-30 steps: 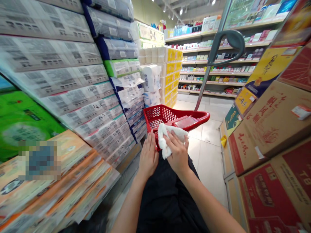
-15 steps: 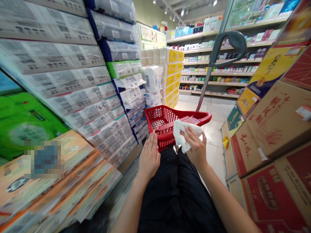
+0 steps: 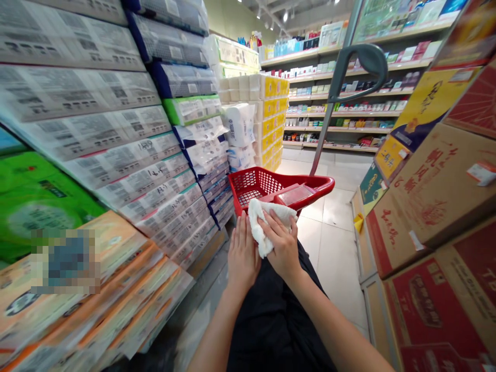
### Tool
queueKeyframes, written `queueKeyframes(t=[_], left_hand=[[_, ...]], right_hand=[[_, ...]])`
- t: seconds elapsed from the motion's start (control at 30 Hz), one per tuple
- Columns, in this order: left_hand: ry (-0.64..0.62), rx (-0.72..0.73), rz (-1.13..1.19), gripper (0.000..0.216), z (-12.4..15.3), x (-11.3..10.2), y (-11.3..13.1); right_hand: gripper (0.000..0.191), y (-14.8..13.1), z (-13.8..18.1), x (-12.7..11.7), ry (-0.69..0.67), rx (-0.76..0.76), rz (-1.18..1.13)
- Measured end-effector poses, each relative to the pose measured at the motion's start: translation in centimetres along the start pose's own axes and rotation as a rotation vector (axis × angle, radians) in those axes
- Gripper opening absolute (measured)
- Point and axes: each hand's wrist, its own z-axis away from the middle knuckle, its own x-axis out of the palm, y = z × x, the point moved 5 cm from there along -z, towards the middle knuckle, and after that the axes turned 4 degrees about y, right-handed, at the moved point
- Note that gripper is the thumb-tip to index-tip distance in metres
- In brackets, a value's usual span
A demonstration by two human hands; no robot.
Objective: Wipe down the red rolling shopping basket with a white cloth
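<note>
A red plastic shopping basket (image 3: 256,183) on the floor in front of me has a tall grey pull handle (image 3: 362,59) rising to the upper right. My right hand (image 3: 282,248) presses a white cloth (image 3: 260,227) against the basket's near rim, fingers closed over it. My left hand (image 3: 242,256) lies flat with fingers together against the basket's near side, just left of the cloth. Black clothing (image 3: 271,320) covers my legs below both hands.
Stacked packs of tissue and paper rolls (image 3: 116,150) wall the left side. Cardboard boxes (image 3: 434,206) with red and yellow print crowd the right. A pale tiled aisle (image 3: 333,217) runs ahead to shelves of goods (image 3: 341,108).
My right hand with the cloth swung right along the basket rim, then came back left to the near rim beside my left hand. The left hand barely moved.
</note>
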Motion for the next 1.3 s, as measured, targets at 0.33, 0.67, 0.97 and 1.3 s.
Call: queueKeyframes(t=[0.33,0.67,0.97,1.3], left_hand=[[-0.003,-0.036,-0.075,0.072,-0.2,0.3,0.1],[-0.005,-0.024,-0.05,0.074,-0.1,0.2,-0.2],[-0.025,0.005,-0.133,0.077,0.0,0.3,-0.1],[-0.007,-0.021,-0.174,0.077,-0.2,0.6,0.0]], right_hand=[[0.039,7.1,0.5,-3.5,0.045,-0.008,0.123],[0.045,1.9,0.2,-0.7,0.025,0.084,0.022],[0.037,1.6,0.1,-0.8,-0.01,-0.053,-0.033],[0.042,7.3,0.5,-3.0,0.111,0.125,0.149]])
